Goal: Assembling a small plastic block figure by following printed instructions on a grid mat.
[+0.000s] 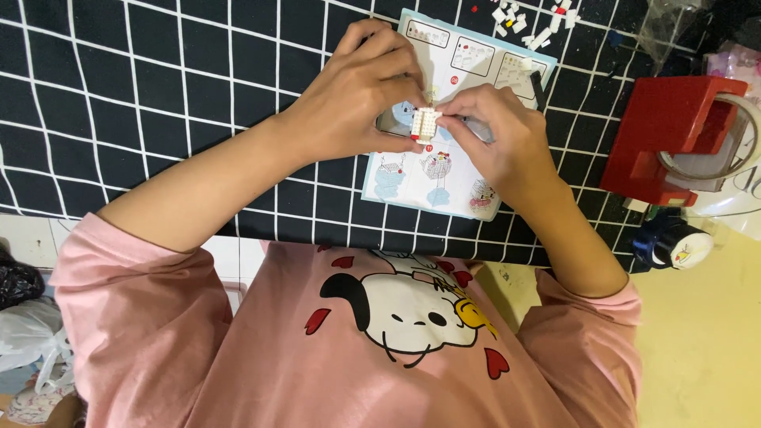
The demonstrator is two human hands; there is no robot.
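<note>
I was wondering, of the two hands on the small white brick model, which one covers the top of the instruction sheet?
The left hand; the right hand lies lower, over the instruction sheet's middle, pinching the white brick model.

Bystanders on a black grid-patterned cloth

A red tape dispenser [674,139] holding a clear tape roll [725,147] sits at the right edge of the cloth [119,95]; a dark blue tape roll [670,242] lies just below it. Small loose white bricks [531,20] are scattered at the top, and a clear plastic bag [670,24] lies beside them.
</note>
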